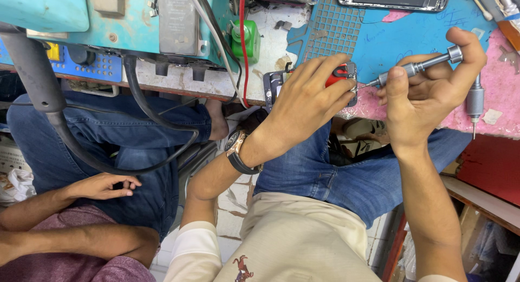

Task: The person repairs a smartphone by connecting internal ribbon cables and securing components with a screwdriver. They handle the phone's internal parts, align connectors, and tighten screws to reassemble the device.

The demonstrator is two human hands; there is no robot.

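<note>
Head view — left hand lies flat over an opened phone at the tabletop edge, fingers spread and pressing it down, a red part showing under them. Right hand has its fingers closed around a slim metal screwdriver, tip touching the phone's right edge. Second screwdriver lies just beside the right hand. Another person's hand rests on a denim knee, lower left.
</note>
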